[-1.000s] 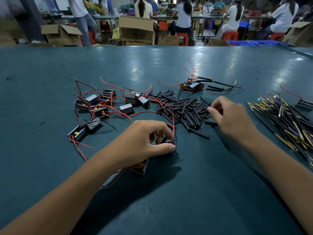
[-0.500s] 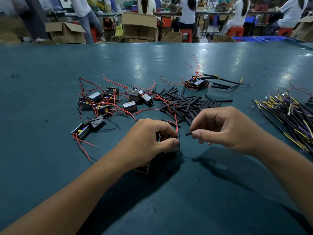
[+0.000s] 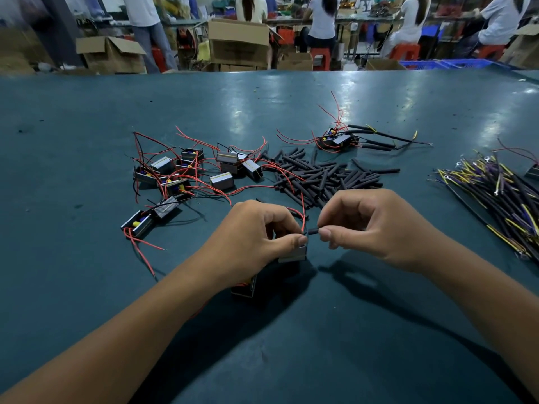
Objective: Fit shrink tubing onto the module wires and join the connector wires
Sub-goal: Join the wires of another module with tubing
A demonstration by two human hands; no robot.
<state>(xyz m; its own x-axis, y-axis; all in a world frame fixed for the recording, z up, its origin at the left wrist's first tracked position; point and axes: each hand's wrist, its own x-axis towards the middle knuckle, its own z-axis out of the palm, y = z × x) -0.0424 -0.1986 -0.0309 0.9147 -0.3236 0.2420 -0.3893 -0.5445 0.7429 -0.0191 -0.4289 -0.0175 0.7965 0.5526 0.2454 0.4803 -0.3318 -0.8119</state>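
Observation:
My left hand (image 3: 250, 237) grips a small grey module (image 3: 293, 253) and pinches its thin red wire (image 3: 302, 215) between thumb and forefinger. My right hand (image 3: 370, 225) pinches a short black shrink tube (image 3: 313, 231) whose end meets the wire tip at my left thumb. Whether the wire is inside the tube cannot be seen. A second module (image 3: 244, 287) peeks out under my left wrist. Behind my hands lies a pile of black shrink tubes (image 3: 323, 176).
Several modules with red wires (image 3: 186, 173) lie scattered at the left. One module with tubed wires (image 3: 341, 139) sits farther back. A bundle of yellow and purple connector wires (image 3: 501, 196) lies at the right. The table (image 3: 87, 287) is dark green; people work beyond it.
My right hand left the tube pile with one tube and came in to my left hand; the tube's end now meets the wire tip. My left hand stayed in place.

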